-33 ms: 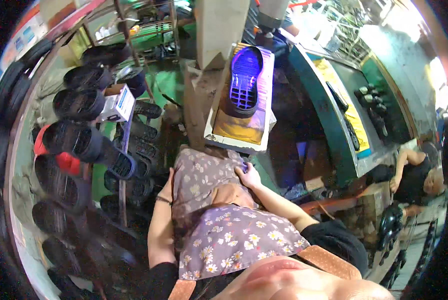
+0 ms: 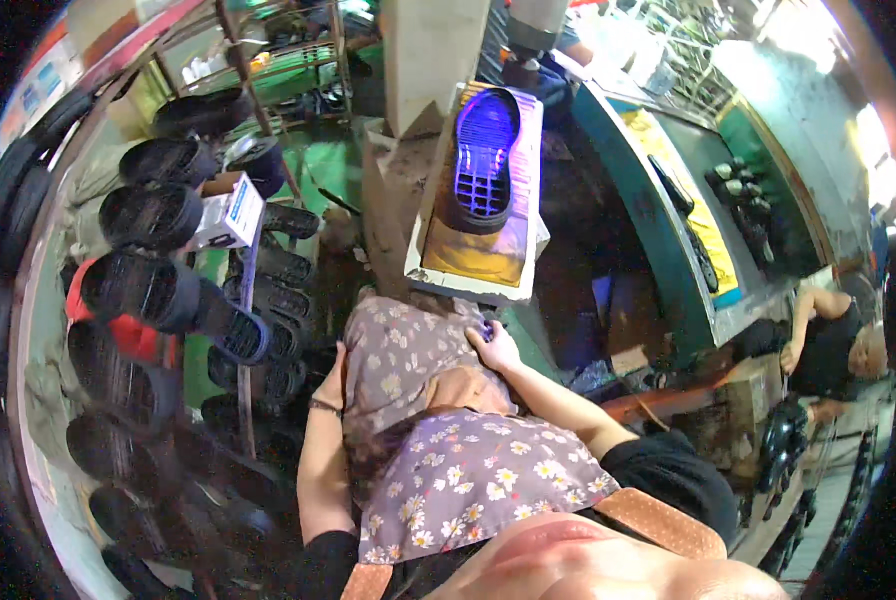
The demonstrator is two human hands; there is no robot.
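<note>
A shoe sole [image 2: 486, 140] glows blue-purple under a light, lying lengthwise on a white-edged board [image 2: 468, 290] with a yellow and brown top. Below the board's near edge, my right hand [image 2: 498, 347] rests on the flowered apron [image 2: 488, 465] over my lap. Its thumb is stretched away from the other fingers, and it holds nothing that I can see. At the other side of my lap, my left hand [image 2: 332, 382] lies against the apron's edge. The fingers of that hand are mostly hidden, so I cannot tell their shape. Both hands are apart from the sole.
Racks of dark soles [image 2: 150, 215] stand on the left, with a white box [image 2: 232, 212] among them. A concrete post [image 2: 433, 60] rises behind the board. On the right is a green-sided bench [image 2: 658, 235] with more soles; beyond it another person [image 2: 818, 335] sits.
The whole view has shifted very slightly. Both hands stay in place on my lap and the sole stays on the board.
</note>
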